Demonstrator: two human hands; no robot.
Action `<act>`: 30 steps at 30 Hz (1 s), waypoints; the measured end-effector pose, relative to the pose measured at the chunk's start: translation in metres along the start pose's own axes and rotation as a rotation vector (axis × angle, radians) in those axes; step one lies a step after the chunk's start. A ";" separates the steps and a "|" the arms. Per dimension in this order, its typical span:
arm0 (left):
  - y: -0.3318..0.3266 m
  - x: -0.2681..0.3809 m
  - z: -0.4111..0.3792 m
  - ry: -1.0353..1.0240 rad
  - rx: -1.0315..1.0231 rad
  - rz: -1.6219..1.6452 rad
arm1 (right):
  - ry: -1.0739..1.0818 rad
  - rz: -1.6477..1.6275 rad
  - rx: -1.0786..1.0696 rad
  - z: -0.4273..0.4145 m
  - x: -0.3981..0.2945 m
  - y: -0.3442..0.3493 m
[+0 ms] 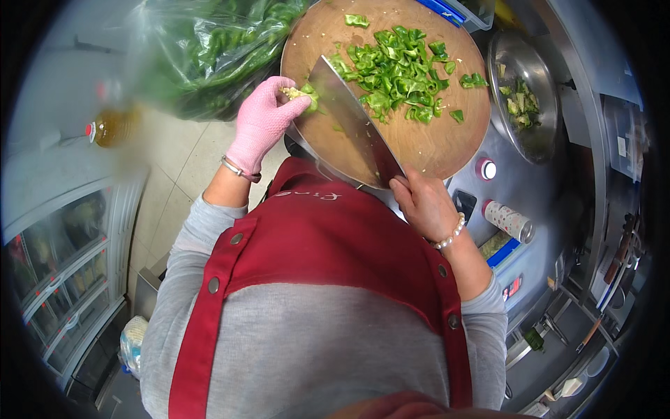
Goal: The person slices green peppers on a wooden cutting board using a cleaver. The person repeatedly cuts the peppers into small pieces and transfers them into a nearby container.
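Observation:
My left hand [266, 118], in a pink knit glove, pinches a green pepper piece with its pale seed core [302, 96] at the left edge of a round wooden cutting board [445, 149]. My bare right hand [426, 201] grips a cleaver [356, 115] by its handle at the board's lower edge. The broad blade slants up and left across the board, its far end close to the pepper piece. Chopped green pepper [400, 73] lies in a loose pile to the right of the blade, with a few stray bits around it.
A clear plastic bag of whole green peppers [220, 57] stands left of the board. At right are a steel bowl [547, 105] with pepper scraps, a pink-and-white bottle [487, 169], a phone [464, 204] and a patterned tumbler [507, 220]. An oil bottle [112, 127] is at far left.

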State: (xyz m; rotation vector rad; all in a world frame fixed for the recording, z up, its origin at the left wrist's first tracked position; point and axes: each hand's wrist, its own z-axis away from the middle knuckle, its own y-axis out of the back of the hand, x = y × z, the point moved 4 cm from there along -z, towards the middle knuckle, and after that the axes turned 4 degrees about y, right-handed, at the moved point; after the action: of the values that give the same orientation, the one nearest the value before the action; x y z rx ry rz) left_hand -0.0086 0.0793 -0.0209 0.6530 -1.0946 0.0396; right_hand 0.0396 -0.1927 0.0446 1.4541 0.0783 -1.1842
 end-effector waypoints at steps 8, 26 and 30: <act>-0.006 -0.002 -0.008 -0.040 -0.156 0.224 | 0.040 0.141 -0.060 -0.004 -0.006 0.016; -0.012 0.006 -0.018 -0.161 -0.362 0.233 | -0.466 -0.412 -0.092 -0.004 0.023 -0.006; -0.004 0.012 -0.024 -0.074 -0.596 0.137 | -0.490 -0.438 -0.077 0.009 0.027 -0.005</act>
State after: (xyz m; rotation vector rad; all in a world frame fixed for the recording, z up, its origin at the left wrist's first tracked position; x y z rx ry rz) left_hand 0.0180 0.0846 -0.0202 0.0444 -1.1487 -0.1885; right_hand 0.0437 -0.2133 0.0251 1.0701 0.1051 -1.8469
